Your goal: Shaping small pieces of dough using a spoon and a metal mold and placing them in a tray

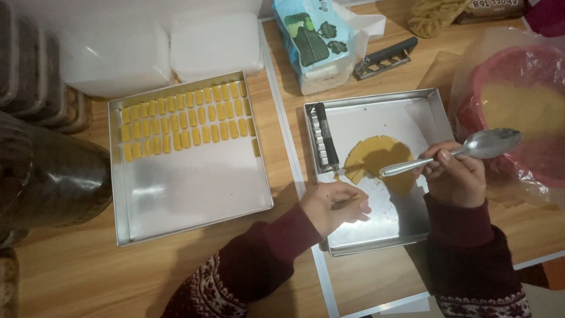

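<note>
Left hand (334, 206) curled, maybe pinching cut piece off flat yellow dough sheet (379, 162); right hand (453, 175) gripping metal spoon (453, 153). Better lifting gently, keeping shape.

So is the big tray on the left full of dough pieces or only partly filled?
Partly filled. The left tray has rows of yellow dough pieces only across its far end; the near part is bare metal.

Glossy metal spoon (471, 150), wooden table (76, 277)

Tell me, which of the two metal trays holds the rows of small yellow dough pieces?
The left tray, beside the left hand; the right tray holds only one flat dough sheet.
</note>
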